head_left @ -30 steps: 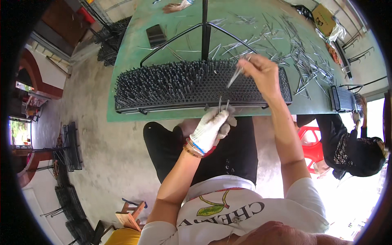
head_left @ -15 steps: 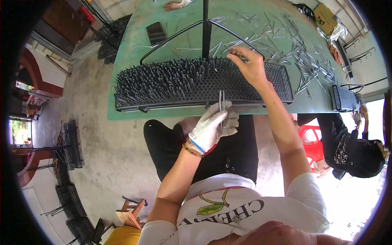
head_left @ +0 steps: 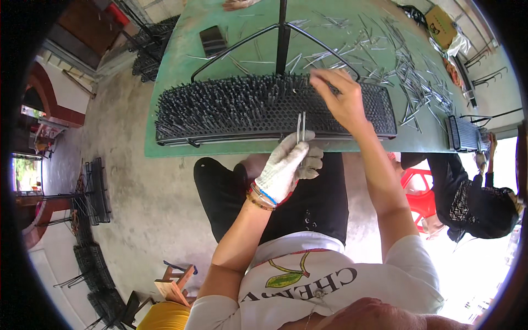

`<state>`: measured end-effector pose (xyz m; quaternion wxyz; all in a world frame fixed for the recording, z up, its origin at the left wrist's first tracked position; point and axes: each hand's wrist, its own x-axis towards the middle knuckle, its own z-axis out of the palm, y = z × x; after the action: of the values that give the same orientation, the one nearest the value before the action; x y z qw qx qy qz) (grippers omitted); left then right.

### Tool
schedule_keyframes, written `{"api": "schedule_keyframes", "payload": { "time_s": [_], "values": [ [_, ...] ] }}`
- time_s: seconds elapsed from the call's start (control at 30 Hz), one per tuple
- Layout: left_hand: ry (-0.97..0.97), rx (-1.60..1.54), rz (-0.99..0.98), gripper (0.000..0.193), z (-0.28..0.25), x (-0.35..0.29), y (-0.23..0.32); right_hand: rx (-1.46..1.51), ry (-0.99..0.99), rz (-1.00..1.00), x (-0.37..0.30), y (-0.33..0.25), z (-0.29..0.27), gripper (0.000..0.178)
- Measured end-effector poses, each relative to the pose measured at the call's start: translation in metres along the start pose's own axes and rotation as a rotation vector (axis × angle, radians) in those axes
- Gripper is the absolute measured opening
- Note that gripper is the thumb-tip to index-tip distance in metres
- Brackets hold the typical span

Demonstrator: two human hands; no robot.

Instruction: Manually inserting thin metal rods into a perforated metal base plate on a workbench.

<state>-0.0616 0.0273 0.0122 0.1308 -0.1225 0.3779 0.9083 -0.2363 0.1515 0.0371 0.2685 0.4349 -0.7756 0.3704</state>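
A black perforated metal panel (head_left: 308,116) lies along the front edge of the green table, a black wire frame at its far side. Dark upright pins (head_left: 220,104) fill its left half densely; bare holes show toward the middle and right. Below its front edge, my left hand (head_left: 283,168), in a white glove, is closed around a few thin silver metal rods (head_left: 301,129) that point up and away. Over the right half of the panel, my bare right hand (head_left: 344,99) is bent with its fingertips together near the far edge; what they hold, if anything, is hidden.
Loose metal rods (head_left: 418,91) lie scattered across the right and far side of the table (head_left: 165,135). A dark flat phone-like object (head_left: 213,41) rests at the far left. Another person (head_left: 473,206) works by a similar panel (head_left: 463,133) at right. A wooden stool (head_left: 175,286) stands lower left.
My right hand has come slightly down and to the right, its fingers now lower near the panel's far edge. The left hand stays almost in place with the rods.
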Motion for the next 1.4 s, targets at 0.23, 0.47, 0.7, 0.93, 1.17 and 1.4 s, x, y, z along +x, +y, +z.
{"api": "schedule_keyframes", "payload": {
  "time_s": [0.23,0.47,0.7,0.93,1.17,1.4],
  "values": [
    [-0.019,0.212,0.025,0.031,0.005,0.004,0.0,0.885,-0.466,0.791,-0.029,-0.033,-0.023,0.02],
    [-0.002,0.34,0.075,0.034,-0.001,0.005,-0.011,0.496,0.025,0.588,0.005,0.0,-0.016,0.018],
    [0.012,0.354,0.058,0.035,-0.003,0.003,-0.012,0.388,0.009,0.532,0.008,0.015,0.003,0.016],
    [0.029,0.336,0.054,0.036,-0.003,0.003,-0.01,0.438,0.008,0.533,0.012,0.009,0.013,0.015],
    [0.027,0.321,0.051,0.036,-0.007,0.001,-0.012,0.437,0.006,0.541,0.015,0.006,0.02,0.014],
    [0.029,0.315,0.047,0.033,-0.007,0.0,-0.012,0.332,-0.023,0.508,0.016,0.001,0.018,0.015]
  ]
}}
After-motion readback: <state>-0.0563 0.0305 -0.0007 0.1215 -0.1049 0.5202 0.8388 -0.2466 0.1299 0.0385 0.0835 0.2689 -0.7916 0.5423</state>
